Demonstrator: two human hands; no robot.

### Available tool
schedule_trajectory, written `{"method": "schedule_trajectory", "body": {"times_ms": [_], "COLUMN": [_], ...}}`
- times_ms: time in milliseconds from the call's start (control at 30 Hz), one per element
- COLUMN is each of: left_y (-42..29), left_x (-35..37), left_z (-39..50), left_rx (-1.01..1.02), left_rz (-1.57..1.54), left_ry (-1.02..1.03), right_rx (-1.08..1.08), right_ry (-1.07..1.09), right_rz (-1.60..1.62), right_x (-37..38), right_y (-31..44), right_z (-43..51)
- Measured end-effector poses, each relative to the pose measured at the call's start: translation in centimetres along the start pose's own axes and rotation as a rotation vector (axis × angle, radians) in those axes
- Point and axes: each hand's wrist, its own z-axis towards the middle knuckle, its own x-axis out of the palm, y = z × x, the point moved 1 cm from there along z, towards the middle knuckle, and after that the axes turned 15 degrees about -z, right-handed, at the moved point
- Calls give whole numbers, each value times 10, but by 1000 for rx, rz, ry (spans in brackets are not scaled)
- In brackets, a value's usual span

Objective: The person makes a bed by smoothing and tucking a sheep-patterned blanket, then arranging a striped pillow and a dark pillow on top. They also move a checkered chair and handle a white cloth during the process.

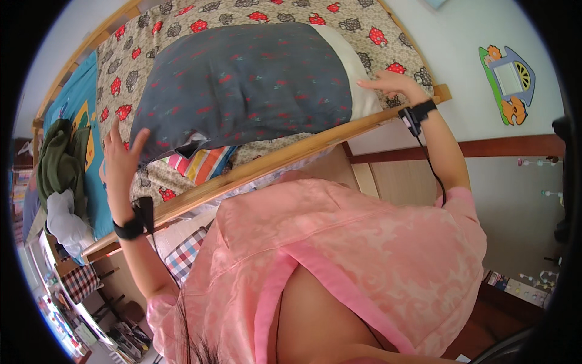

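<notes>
Before me a dark grey pillow (254, 82) with small red and green motifs lies on a beige sheet (177, 29) printed with red and grey sheep. Its right end shows a white section (348, 63). My left hand (120, 150) is at the pillow's lower left corner, thumb and fingers spread, holding nothing. At the other end is my right hand (393, 84), its index finger stretched over the white section; whether it touches the cloth is hard to tell. The other right fingers are loosely bent around nothing. A gap in the pillow's cover (193, 145) shows along the near edge.
A wooden bed rail (273, 159) runs between me and the mattress. Striped colourful cloth (204, 166) lies under the pillow's near edge. Dark green clothing (59, 159) and a light grey cloth (66, 218) hang at the left. A cartoon house decoration (509, 84) is on the right wall.
</notes>
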Motion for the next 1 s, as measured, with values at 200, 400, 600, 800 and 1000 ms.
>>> {"method": "schedule_trajectory", "body": {"times_ms": [200,400,600,800,1000], "left_y": [22,-28,12,9,66], "left_x": [59,-9,-144,-186,-223], "left_z": [44,46,-114,-375,-587], "left_rx": [-838,-379,-334,-248,-649], "left_rz": [-1294,-1397,-1404,-590,-258], "left_ry": [649,256,-656,-1267,-1272], "right_rx": [-240,-707,-872,-1534,-1796], "right_ry": [257,-362,-427,-398,328], "right_rz": [723,889,1112,704,602], "right_x": [13,-79,-109,-76,69], "right_y": [22,81,185,344,448], "right_z": [32,-14,-64,-150,-290]}}
